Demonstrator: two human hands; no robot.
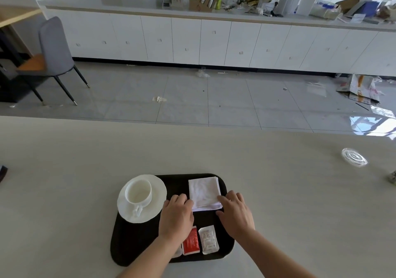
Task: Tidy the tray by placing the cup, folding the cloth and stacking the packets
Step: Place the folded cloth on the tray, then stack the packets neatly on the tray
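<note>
A black tray lies on the table in front of me. On its left a white cup stands upright on a white saucer. A white cloth, folded into a square, lies at the tray's far right. My left hand rests at the cloth's near left corner and my right hand at its near right corner, fingers touching its edge. A red packet and a white packet lie side by side at the tray's near edge. Part of another packet shows under my left forearm.
The beige table stretches wide on both sides. A clear glass lid or dish sits at the far right. A dark object pokes in at the left edge. Beyond the table are floor, cabinets and a grey chair.
</note>
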